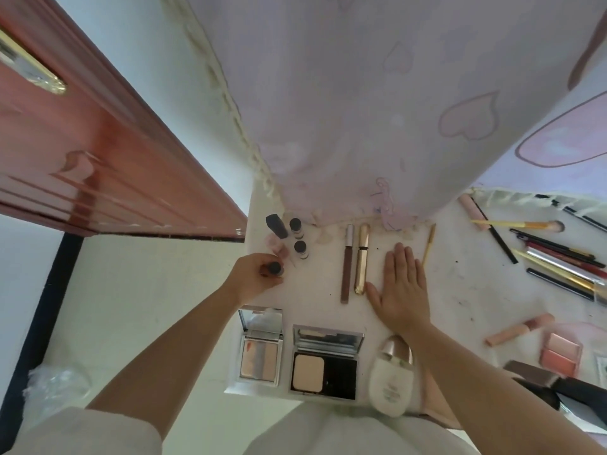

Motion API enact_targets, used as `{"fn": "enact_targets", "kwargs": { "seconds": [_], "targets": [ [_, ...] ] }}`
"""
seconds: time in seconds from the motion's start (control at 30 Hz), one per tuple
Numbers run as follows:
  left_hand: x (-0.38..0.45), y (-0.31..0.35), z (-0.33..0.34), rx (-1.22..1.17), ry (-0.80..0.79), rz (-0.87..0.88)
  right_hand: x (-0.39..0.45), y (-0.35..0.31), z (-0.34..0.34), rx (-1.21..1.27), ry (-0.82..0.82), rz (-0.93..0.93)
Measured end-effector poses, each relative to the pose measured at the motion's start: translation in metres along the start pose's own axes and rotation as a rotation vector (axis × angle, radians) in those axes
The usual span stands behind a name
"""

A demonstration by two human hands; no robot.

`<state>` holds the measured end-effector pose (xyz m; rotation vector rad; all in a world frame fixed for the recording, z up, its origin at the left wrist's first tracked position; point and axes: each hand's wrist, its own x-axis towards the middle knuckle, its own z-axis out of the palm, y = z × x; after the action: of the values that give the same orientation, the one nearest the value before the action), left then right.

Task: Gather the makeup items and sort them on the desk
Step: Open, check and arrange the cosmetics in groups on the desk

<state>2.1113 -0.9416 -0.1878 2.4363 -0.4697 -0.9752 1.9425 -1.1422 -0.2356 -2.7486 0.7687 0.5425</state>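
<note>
My left hand [254, 274] is closed around a small dark-capped bottle [274, 268] at the desk's left edge. Just beyond it stand two similar small bottles [299, 247], a dark lipstick [277, 225] and a pink item [277, 247]. My right hand [402, 287] lies flat and open on the white desk [315, 290], holding nothing. To its left lie a brown lip gloss tube [347, 264] and a gold tube [361, 259], side by side. Near the front edge sit two open compacts [261, 351] [325, 366] and a white bottle [391, 377].
Pencils, brushes and tubes [558, 254] lie scattered at the right, with a pink tube [519, 330] and a blush palette [560, 354] nearer. A pale curtain [361, 110] hangs over the desk's back. A reddish door [82, 142] stands at the left.
</note>
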Motion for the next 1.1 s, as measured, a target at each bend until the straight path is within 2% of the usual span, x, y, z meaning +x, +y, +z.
{"fn": "enact_targets", "kwargs": {
  "seconds": [0.2, 0.37, 0.47, 0.57, 0.63, 0.7, 0.77, 0.9, 1.0, 1.1],
  "targets": [
    [-0.002, 0.005, 0.001, 0.076, -0.003, -0.027, 0.001, 0.001, 0.002, -0.007, 0.002, 0.000],
    [-0.006, 0.009, -0.004, 0.163, -0.065, -0.064, 0.001, 0.001, 0.001, -0.050, -0.007, -0.002],
    [-0.016, 0.012, -0.012, 0.163, -0.034, -0.097, -0.001, 0.001, -0.003, -0.087, -0.011, -0.017],
    [-0.034, 0.015, -0.018, 0.166, 0.110, -0.067, -0.001, -0.001, -0.012, -0.092, -0.037, -0.020],
    [-0.049, 0.024, -0.022, 0.203, 0.290, -0.002, -0.001, -0.002, -0.024, -0.085, -0.054, -0.035],
    [-0.064, 0.040, -0.023, 0.246, 0.465, 0.151, -0.003, 0.002, -0.042, -0.068, -0.041, -0.088],
    [-0.071, 0.062, -0.017, 0.256, 0.520, 0.355, -0.003, 0.012, -0.064, -0.040, -0.009, -0.119],
    [-0.066, 0.114, 0.020, 0.337, 0.400, 0.572, -0.007, 0.050, -0.108, 0.112, 0.017, 0.015],
    [-0.052, 0.149, 0.058, 0.424, 0.237, 0.574, -0.012, 0.091, -0.129, 0.151, 0.032, 0.127],
    [-0.039, 0.178, 0.093, 0.496, 0.087, 0.533, -0.016, 0.131, -0.136, 0.131, -0.061, 0.183]
  ]
}}
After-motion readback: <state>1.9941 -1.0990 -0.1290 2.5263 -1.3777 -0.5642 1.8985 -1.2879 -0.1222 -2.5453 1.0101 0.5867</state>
